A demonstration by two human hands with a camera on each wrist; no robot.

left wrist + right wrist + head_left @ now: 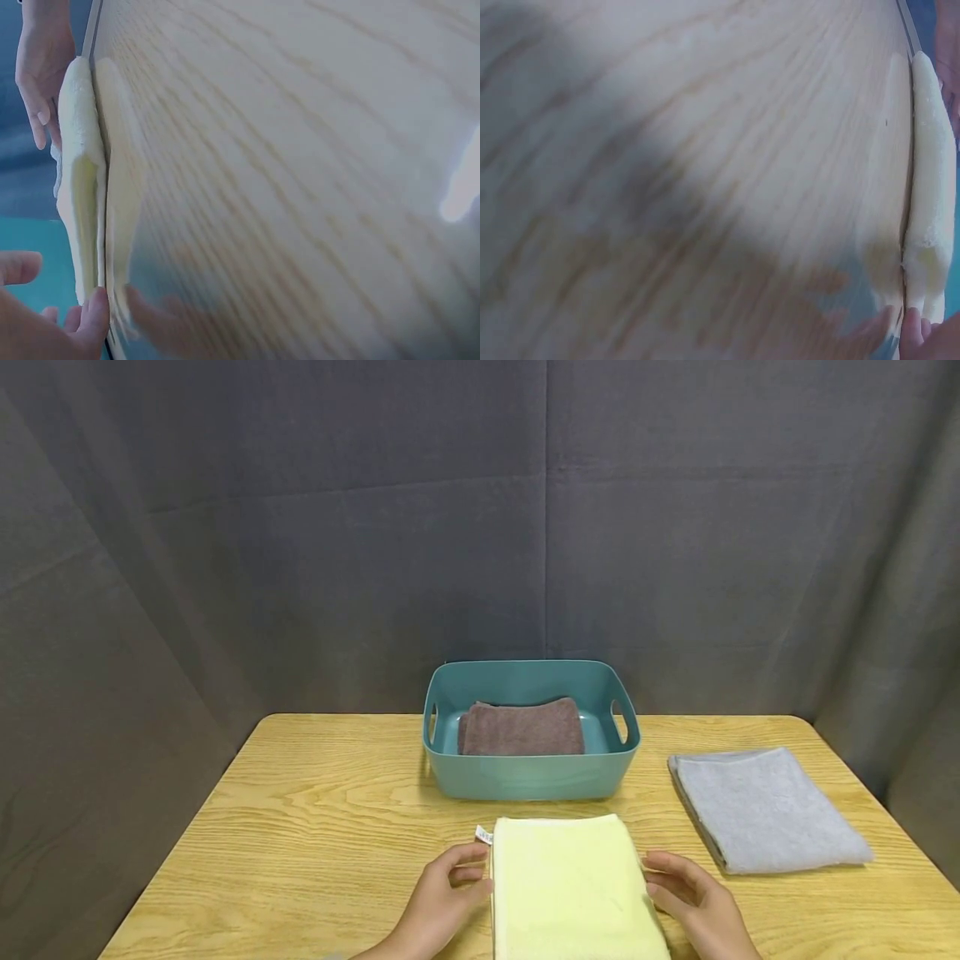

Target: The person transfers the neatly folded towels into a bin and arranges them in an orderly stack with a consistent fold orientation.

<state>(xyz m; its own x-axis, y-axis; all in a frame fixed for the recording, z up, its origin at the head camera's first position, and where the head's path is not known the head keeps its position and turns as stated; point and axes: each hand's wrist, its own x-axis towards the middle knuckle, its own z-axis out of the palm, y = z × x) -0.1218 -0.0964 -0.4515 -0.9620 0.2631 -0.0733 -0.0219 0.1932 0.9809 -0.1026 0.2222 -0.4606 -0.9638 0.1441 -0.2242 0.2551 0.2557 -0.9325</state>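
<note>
A teal plastic basket (pixel 531 774) with cut-out handles stands at the far middle of the wooden table (pixel 315 827), and a folded brown towel (pixel 521 728) lies flat on its floor, filling most of the width and leaving a strip of bare bottom at the right. In front of the basket, near the table's front edge, lies a folded pale yellow towel (pixel 572 887) with a small white tag (pixel 484 835) sticking out at its far left corner. The left hand (pixel 442 897) rests against the towel's left edge with loosely curved fingers touching the cloth; the right hand (pixel 693 897) lies at the right edge in the same relaxed way, fingertips at the fold. Neither hand plainly grips the fabric. A folded grey towel (pixel 768 810) lies well apart to the right. The yellow towel's near end is cut off by the bottom of the head view, as are both wrists. The wrist views are blurred: each shows the yellow towel edge-on, its layers stacked, with fingertips (pixel 90 319) at its side and the table's grain smeared.
</note>
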